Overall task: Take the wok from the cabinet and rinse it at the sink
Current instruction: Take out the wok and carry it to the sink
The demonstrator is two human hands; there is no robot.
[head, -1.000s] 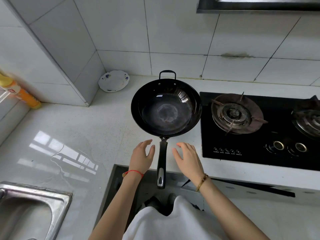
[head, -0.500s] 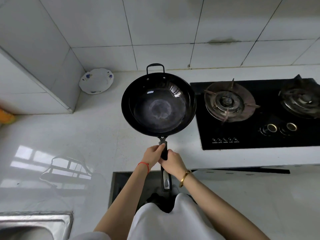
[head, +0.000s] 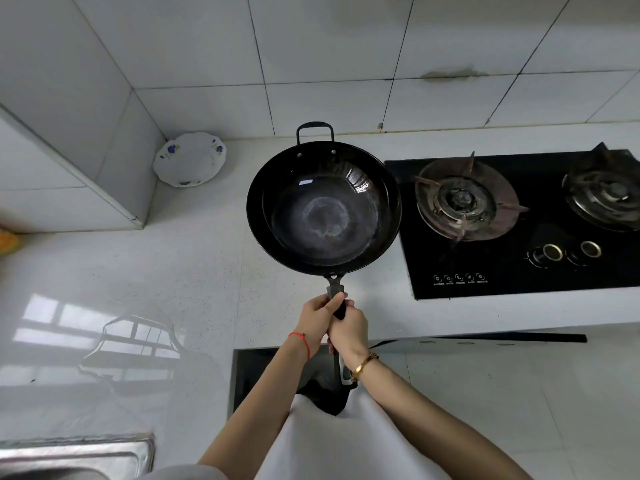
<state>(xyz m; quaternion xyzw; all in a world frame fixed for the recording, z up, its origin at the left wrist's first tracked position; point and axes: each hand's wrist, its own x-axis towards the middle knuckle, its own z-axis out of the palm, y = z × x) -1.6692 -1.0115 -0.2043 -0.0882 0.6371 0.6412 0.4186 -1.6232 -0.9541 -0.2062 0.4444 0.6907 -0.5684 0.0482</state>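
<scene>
A black wok [head: 323, 209] with a long handle and a small loop handle at its far rim sits over the white counter [head: 194, 278], just left of the stove. My left hand [head: 317, 318] and my right hand [head: 348, 329] are both wrapped around the long handle, close together, near its upper end. The handle's lower end sticks out under my right wrist. The wok is empty, with a pale worn patch at its bottom. A corner of the steel sink [head: 79, 457] shows at the bottom left.
A black two-burner gas stove [head: 512, 223] lies right of the wok. A white flowered plate [head: 189, 159] leans in the back corner by a tiled column. An open cabinet gap [head: 249, 375] is below the counter edge in front of me.
My two hands went from open beside the handle to closed around it. The view has shifted, and the wok now appears slightly lifted and nearer.
</scene>
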